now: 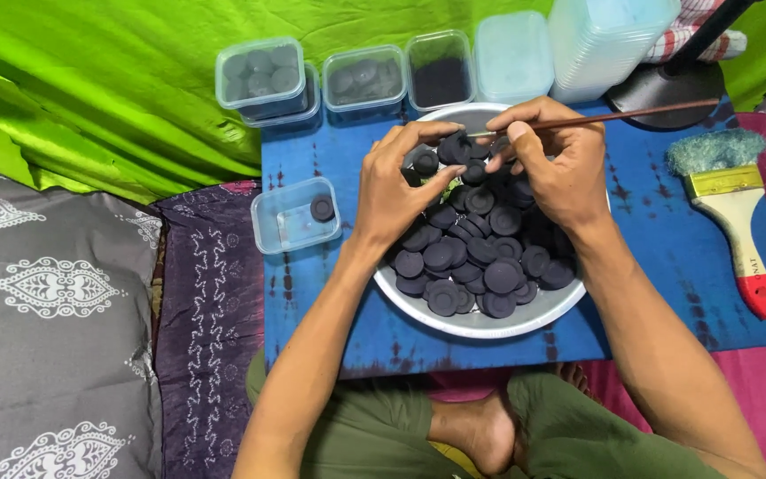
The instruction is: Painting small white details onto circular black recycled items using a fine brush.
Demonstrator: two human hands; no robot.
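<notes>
A metal bowl [480,326] heaped with several round black discs [472,257] sits on a blue cloth [667,257]. Over the bowl's far side, my left hand [396,191] pinches one black disc [454,146] between thumb and fingers. My right hand [556,164] grips a thin brown stick [640,113] whose near end meets that disc. Both forearms reach in from below.
A small clear plastic box [294,215] holding one black disc stands left of the bowl. Several clear boxes [365,78], some filled with discs, line the far edge with a stack of lids [600,44]. A paintbrush with a red handle [738,213] lies at right. Green fabric [117,89] behind.
</notes>
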